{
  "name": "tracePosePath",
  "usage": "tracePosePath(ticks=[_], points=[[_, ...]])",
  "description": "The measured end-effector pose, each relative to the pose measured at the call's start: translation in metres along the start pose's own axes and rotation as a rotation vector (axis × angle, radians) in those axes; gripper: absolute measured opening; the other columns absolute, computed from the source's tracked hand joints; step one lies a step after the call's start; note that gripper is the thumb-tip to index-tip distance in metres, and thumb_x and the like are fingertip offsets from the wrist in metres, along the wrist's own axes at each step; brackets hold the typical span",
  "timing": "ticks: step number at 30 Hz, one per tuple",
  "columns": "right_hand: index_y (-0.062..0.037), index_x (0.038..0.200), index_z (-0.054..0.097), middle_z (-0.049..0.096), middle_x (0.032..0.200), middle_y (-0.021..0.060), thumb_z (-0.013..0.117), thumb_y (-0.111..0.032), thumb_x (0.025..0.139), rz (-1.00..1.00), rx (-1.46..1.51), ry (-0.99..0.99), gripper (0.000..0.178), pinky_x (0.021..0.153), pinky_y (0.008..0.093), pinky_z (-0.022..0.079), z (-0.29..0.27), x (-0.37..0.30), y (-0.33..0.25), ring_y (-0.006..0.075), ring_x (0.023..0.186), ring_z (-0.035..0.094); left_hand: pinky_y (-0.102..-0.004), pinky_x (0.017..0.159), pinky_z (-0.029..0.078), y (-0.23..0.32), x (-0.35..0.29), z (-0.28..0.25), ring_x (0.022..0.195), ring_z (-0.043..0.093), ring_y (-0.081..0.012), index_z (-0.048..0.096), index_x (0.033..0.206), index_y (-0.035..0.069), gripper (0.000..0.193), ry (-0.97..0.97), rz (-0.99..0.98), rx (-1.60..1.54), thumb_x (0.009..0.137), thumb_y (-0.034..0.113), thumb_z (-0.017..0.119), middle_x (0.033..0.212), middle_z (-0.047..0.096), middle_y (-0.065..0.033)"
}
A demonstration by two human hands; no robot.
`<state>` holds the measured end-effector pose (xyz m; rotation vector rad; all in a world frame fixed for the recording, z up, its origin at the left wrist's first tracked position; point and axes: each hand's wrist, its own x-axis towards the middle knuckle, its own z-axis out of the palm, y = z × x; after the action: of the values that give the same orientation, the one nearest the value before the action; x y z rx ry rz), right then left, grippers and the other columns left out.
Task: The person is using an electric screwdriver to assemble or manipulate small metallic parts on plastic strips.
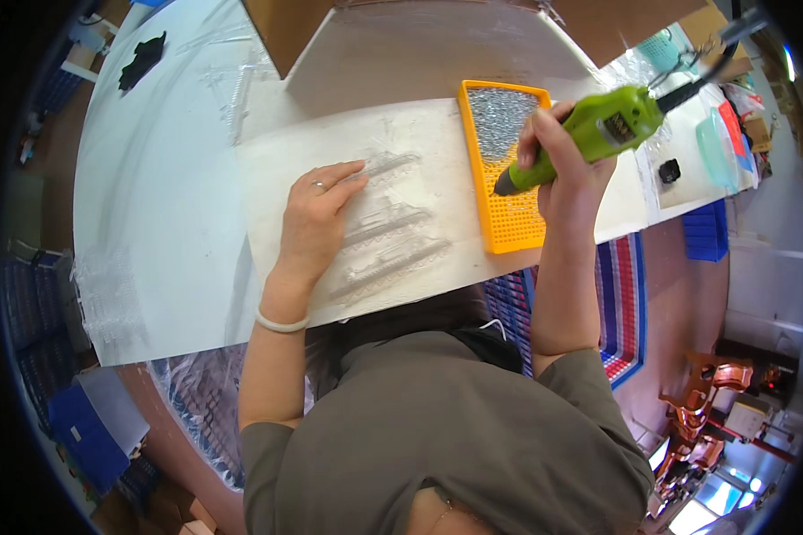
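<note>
My right hand (pixel 573 165) is wrapped around a green electric screwdriver (pixel 611 125), whose black tip points down over a yellow tray (pixel 484 214). Many small silver screws (pixel 501 116) are heaped at the tray's far end, and rows of holes fill its near part. My left hand (pixel 317 218) rests on the white work surface, thumb and fingers closed at the left end of a clear plastic strip (pixel 394 164). Two more clear strips lie nearer to me, a middle strip (pixel 388 227) and a near strip (pixel 397 266).
An open cardboard box (pixel 285 36) stands at the table's far side. A black cloth (pixel 143 61) lies far left, a small black part (pixel 669 170) to the right. The screwdriver's cord (pixel 687 91) runs to the upper right. A blue bin (pixel 707 232) is beside the table's right edge.
</note>
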<state>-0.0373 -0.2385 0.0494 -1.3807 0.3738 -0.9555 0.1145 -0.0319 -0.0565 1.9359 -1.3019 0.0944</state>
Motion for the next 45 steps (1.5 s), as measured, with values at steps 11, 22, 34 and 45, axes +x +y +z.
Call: tracePosePath(ticks=[11,22,34,45], points=[[-0.0023,0.084,0.057,0.061,0.067,0.0065,0.067,0.003,0.083,-0.032,-0.062,0.159,0.011,0.051,0.0234,0.048,-0.042,-0.032,0.006,0.0119,0.052,0.058,-0.0406,0.095,0.045,0.002,0.003,0.007,0.105,0.062,-0.0274,0.071,0.095,0.007,0.018,0.003,0.005,0.055,0.084,0.000,0.060,0.111,0.069,-0.0040],[-0.0024,0.085,0.057,0.062,0.071,0.0075,0.066,0.005,0.084,-0.051,-0.044,0.164,0.011,0.051,0.0241,0.049,-0.045,-0.033,0.014,0.0123,0.053,0.058,-0.0431,0.098,0.043,0.001,-0.001,0.010,0.106,0.062,-0.0269,0.071,0.097,0.008,0.019,0.015,-0.028,0.041,0.086,0.000,0.058,0.113,0.069,-0.0041],[-0.0030,0.085,0.056,0.061,0.070,0.0064,0.067,0.004,0.084,-0.003,-0.040,0.138,0.012,0.053,0.0239,0.050,-0.046,-0.040,0.013,0.0122,0.055,0.061,-0.0428,0.097,0.042,0.002,-0.001,0.009,0.105,0.061,-0.0266,0.072,0.098,0.009,0.023,0.021,-0.016,0.027,0.082,-0.002,0.059,0.111,0.067,-0.0047],[-0.0005,0.085,0.056,0.059,0.068,0.0095,0.062,0.006,0.083,-0.131,0.052,0.095,0.009,0.051,0.0248,0.047,-0.028,-0.021,-0.008,0.0146,0.052,0.057,-0.0390,0.090,0.043,0.004,-0.008,0.002,0.102,0.056,-0.0283,0.073,0.103,0.012,0.035,0.045,-0.095,0.028,0.075,-0.004,0.059,0.106,0.063,-0.0089]])
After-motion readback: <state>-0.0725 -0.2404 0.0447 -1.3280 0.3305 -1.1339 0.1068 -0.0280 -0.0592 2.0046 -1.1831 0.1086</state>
